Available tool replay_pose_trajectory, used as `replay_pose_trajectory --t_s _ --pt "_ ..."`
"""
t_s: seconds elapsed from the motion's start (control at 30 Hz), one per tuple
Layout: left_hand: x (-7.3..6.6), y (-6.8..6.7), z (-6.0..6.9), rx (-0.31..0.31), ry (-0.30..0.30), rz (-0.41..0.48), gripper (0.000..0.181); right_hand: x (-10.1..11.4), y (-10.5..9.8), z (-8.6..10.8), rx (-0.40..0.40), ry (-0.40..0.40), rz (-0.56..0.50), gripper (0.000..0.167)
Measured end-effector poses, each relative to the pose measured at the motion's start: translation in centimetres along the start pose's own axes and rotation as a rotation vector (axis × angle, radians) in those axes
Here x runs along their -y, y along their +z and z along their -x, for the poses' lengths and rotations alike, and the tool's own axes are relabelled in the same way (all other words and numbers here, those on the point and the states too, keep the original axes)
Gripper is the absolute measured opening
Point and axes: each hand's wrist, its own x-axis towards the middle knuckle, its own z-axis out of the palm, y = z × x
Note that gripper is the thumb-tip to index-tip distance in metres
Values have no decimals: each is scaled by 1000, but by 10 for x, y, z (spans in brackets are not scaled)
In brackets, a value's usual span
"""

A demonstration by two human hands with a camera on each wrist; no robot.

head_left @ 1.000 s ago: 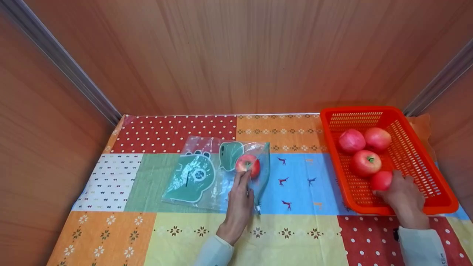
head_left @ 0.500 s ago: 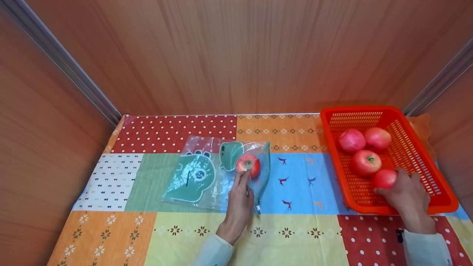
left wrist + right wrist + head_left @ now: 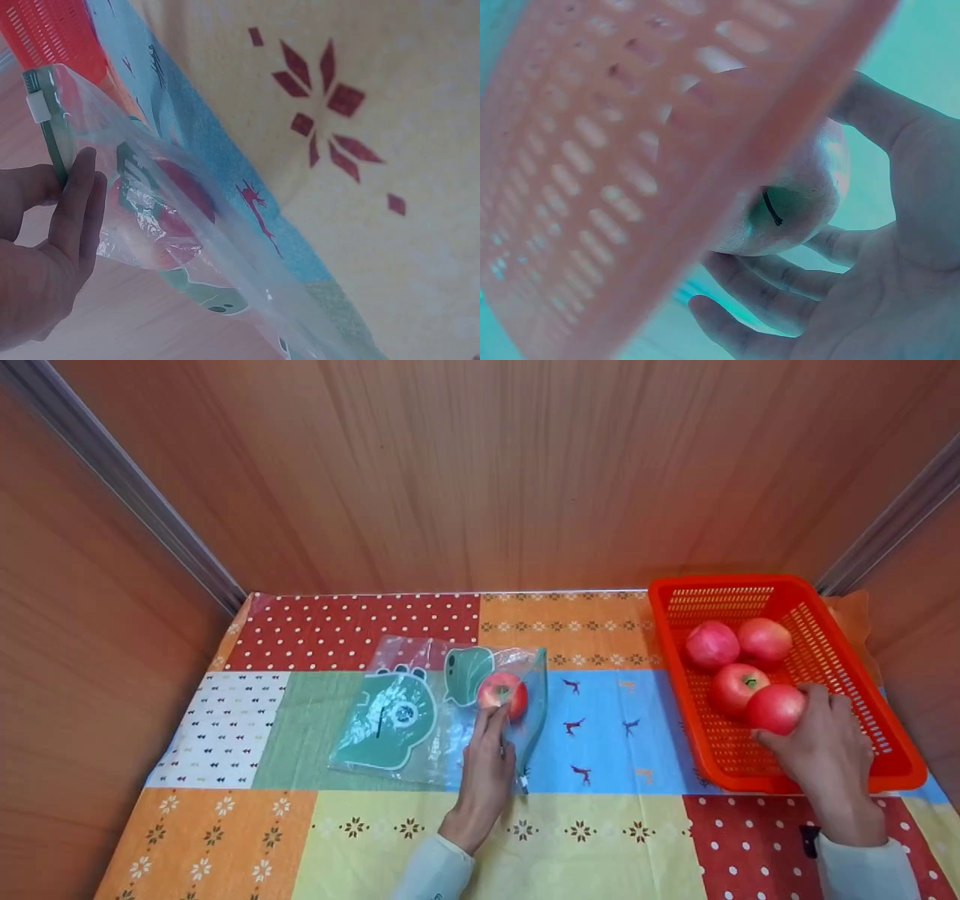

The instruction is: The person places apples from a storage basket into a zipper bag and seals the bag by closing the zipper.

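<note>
A clear zip bag (image 3: 442, 742) with green dinosaur prints lies on the cloth, one red apple (image 3: 501, 687) inside it. My left hand (image 3: 484, 791) pinches the bag's green zip edge (image 3: 51, 135) between thumb and fingers, near a white slider (image 3: 38, 107). At the right, my right hand (image 3: 829, 757) grips an apple (image 3: 777, 709) at the near part of the orange basket (image 3: 675, 690). In the right wrist view the basket wall (image 3: 630, 187) partly hides that gripped apple (image 3: 802, 187), whose stem shows.
Three more apples, one of them (image 3: 712, 645) at the left, sit together in the basket. A patchwork cloth (image 3: 600, 825) covers the table. Wooden panels (image 3: 450, 472) stand behind it and on both sides.
My right hand has raised its apple a little from the basket floor, and more of the apple shows. My left hand and the bag have stayed in place.
</note>
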Motion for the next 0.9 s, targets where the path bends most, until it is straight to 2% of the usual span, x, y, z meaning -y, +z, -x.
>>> replay_pose_trajectory --t_s 0.3,0.5,0.9 --pt "-1 0 1 17 -30 11 69 29 1 9 -127 -124 -32 81" --pt "-2 -1 0 29 -38 16 69 46 3 13 -130 -153 -54 80" --pt "-1 0 0 13 -17 5 69 80 9 22 -166 -221 -92 80"
